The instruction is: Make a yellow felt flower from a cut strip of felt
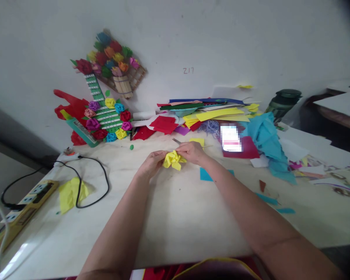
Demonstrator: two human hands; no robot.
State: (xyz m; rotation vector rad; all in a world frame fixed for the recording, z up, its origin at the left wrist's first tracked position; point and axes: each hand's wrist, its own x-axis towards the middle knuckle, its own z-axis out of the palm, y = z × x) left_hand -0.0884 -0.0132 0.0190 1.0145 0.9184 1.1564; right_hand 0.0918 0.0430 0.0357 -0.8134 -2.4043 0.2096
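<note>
A yellow paper flower [173, 160] with crumpled, folded petals is held just above the table, between my two hands. My left hand [155, 162] pinches its left edge, fingers closed. On the opposite side, my right hand [193, 153] has its fingers closed at the flower's upper right edge. Just beyond those fingers shows the dark pointed tip of a metal tool [176, 141]; whether the hand grips it or it lies on the table, I cannot tell. A yellow paper square [197, 141] lies behind the right hand, and a blue paper piece [207, 174] is partly under the right forearm.
Stacked coloured paper [218, 115] lies along the wall, beside a lit phone [231, 139]. Paper-flower crafts [107, 116] lean at the back left. A black cable [108, 182] loops near a power strip [26, 206]. Crumpled blue paper [265, 136] and a dark bottle [284, 103] are at right.
</note>
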